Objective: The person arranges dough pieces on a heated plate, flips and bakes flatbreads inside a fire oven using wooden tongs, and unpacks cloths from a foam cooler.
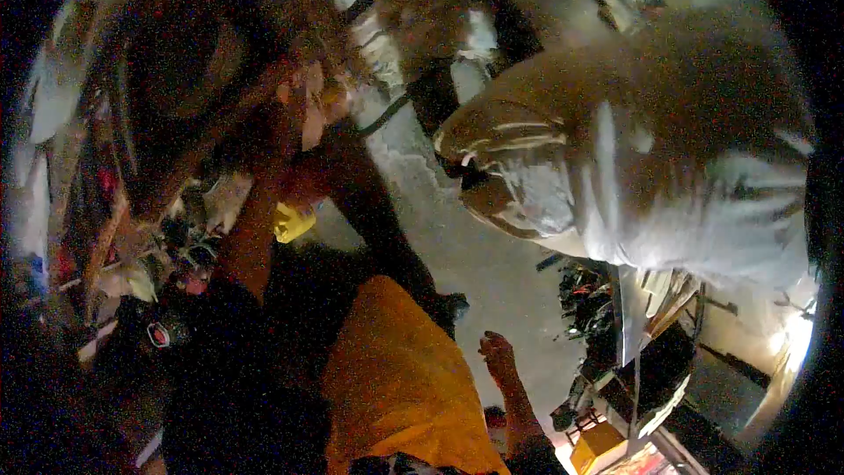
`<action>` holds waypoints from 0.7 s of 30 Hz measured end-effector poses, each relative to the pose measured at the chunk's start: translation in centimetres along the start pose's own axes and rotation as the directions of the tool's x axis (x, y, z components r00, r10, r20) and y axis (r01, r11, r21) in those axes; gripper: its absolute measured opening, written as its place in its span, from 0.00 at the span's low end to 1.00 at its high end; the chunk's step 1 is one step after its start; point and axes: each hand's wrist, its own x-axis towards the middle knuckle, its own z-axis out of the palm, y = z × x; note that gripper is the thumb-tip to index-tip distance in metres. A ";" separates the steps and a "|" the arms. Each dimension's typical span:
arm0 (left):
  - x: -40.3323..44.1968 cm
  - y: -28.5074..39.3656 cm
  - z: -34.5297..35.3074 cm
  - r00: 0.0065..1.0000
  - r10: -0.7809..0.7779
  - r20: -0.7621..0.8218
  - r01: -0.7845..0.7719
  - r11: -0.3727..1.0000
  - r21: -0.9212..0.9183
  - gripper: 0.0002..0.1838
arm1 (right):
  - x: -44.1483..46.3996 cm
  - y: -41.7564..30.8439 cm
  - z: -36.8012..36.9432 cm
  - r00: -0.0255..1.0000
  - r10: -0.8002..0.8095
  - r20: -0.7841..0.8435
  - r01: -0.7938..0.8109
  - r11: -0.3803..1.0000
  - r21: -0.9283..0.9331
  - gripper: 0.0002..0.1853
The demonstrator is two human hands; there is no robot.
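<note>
My left forearm reaches up from the lower left, and my left hand (308, 105) is at the dark, bulky object (207, 44) there. Its fingers are blurred, so I cannot tell whether they grip anything. A crumpled yellow piece, perhaps cloth (294, 222), shows below that hand, close to the forearm. My right hand (497, 352) hangs low at the centre right, beside the orange garment (400, 378) on my body. Its fingers look curled in, with nothing visible in them.
A large, pale, shiny-surfaced shape (633, 149) fills the right side. Grey floor (422, 185) runs through the middle. Dark clutter (585, 299) and an orange-yellow box (598, 449) are at the lower right. Mixed parts (189, 251) crowd the left. Much is dark and blurred.
</note>
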 end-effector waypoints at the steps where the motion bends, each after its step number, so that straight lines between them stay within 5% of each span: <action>1: -1.9 0.8 1.2 0.999 0.040 0.017 -0.040 0.999 0.018 0.23 | 0.1 0.2 0.0 0.986 -0.161 -0.036 0.156 0.982 -0.109 0.25; 3: -6.4 1.9 3.3 0.992 0.109 0.066 -0.112 0.992 0.051 0.23 | -1.2 -3.1 0.9 0.946 -0.312 -0.092 0.289 0.936 -0.202 0.25; 7: -14.5 4.3 6.6 0.982 0.182 0.055 -0.188 0.976 0.109 0.23 | -8.8 -9.5 -5.1 0.912 -0.410 -0.006 0.359 0.792 0.494 0.27; 9: -19.6 5.4 7.2 0.969 0.220 0.113 -0.234 0.964 0.124 0.23 | -15.7 -10.6 -9.1 0.846 -0.524 -0.102 0.465 0.630 0.622 0.24; 10: -22.4 5.7 7.3 0.960 0.228 0.160 -0.249 0.960 0.127 0.23 | -19.7 -10.8 -11.0 0.753 -0.639 -0.159 0.546 0.471 0.693 0.22; 12: -28.4 6.0 7.9 0.931 0.230 0.283 -0.270 0.957 0.110 0.24 | -27.7 -9.3 -15.9 0.405 -0.851 -0.335 0.842 0.204 0.499 0.24; 14: -34.7 6.6 7.2 0.871 0.232 0.432 -0.289 0.955 0.071 0.24 | -38.9 -11.5 -17.0 0.437 -0.769 -0.467 0.712 -0.021 0.702 0.17; 17: -40.6 8.5 7.9 0.719 0.258 0.646 -0.307 0.951 -0.038 0.24 | -47.3 -7.4 -19.0 -0.159 -0.760 -0.630 0.861 -0.419 0.289 0.16; 21: -45.0 16.1 9.4 0.467 0.386 0.795 -0.320 0.912 -0.255 0.24 | -54.7 -2.3 -19.1 -0.529 -0.488 -0.694 0.761 -0.635 -0.133 0.16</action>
